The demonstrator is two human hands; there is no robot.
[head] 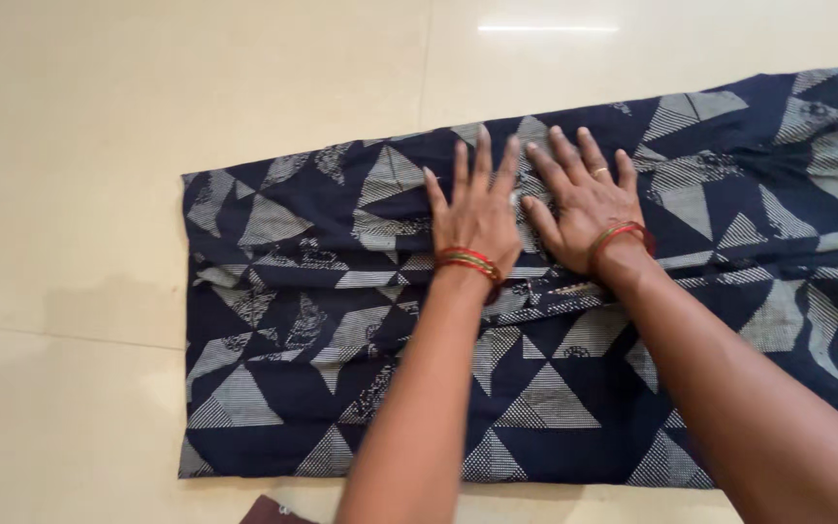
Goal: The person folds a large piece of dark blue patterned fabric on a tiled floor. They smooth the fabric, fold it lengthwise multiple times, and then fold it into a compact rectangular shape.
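A dark navy cloth (273, 320) printed with grey and white triangles lies spread flat on a cream tiled floor (70, 194). My left hand (475, 209) rests palm down on the cloth near its middle, fingers spread. Beside it, just to the right, my right hand (586, 199) also presses flat on the fabric, a ring on one finger. Both wrists wear red and gold bangles. A fold line runs across the cloth just below my wrists. Neither hand grips anything.
The cloth reaches past the right edge of the view, where it is rumpled (826, 146). A small dark maroon corner of something (273, 511) shows at the bottom edge. Floor tile joints run near the cloth's left side.
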